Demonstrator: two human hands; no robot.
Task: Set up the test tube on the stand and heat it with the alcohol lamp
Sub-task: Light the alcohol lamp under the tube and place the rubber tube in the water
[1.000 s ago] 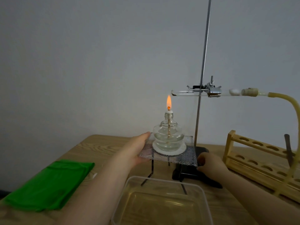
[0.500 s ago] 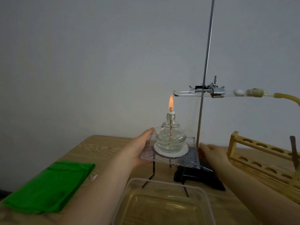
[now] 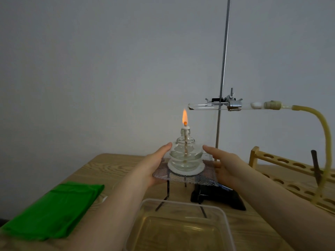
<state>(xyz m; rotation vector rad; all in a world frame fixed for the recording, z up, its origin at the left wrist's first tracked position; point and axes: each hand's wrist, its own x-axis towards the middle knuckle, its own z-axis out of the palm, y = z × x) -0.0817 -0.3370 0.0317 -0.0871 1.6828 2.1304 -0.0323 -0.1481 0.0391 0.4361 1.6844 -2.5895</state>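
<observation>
A lit glass alcohol lamp (image 3: 185, 156) stands on a wire gauze (image 3: 203, 176) over a black tripod (image 3: 167, 194); its orange flame (image 3: 184, 117) burns just left of and below the tube's closed end. The test tube (image 3: 204, 106) lies horizontal in a metal clamp (image 3: 233, 103) on the stand rod (image 3: 223, 69). A stopper (image 3: 272, 105) and a yellow rubber hose (image 3: 324, 131) close its right end. My left hand (image 3: 155, 163) holds the gauze's left edge, fingers straight. My right hand (image 3: 224, 163) touches the gauze's right edge, fingers extended.
The stand's black base (image 3: 217, 196) sits behind the tripod. A clear plastic tub (image 3: 181, 227) is at the front, a folded green cloth (image 3: 52, 209) at the left, and a wooden test tube rack (image 3: 293, 178) at the right, with a dark tool (image 3: 316, 167) in it.
My right hand left the stand base and rose to the gauze's right edge. The left hand stayed on the left edge. The camera view shifted slightly.
</observation>
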